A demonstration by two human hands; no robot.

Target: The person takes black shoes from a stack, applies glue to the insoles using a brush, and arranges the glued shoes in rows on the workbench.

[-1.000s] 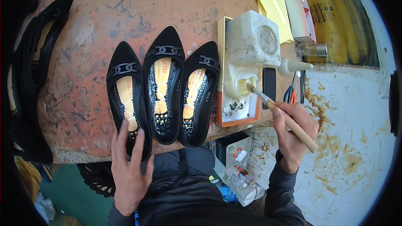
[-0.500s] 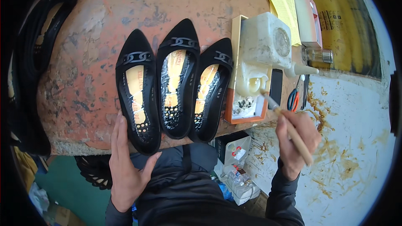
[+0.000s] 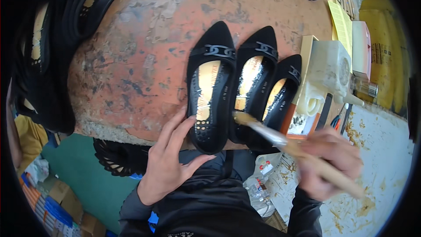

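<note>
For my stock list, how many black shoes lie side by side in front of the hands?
3: the left shoe under the left hand's fingers, the middle shoe, the right shoe beside the white container. More shoes at the left edge are unclear.

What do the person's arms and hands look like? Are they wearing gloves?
No gloves: the left hand and right hand are both bare, with no rings showing. Both arms wear long, dark black sleeves that end at the wrists. A bit of blue shows beside the left sleeve.
</note>
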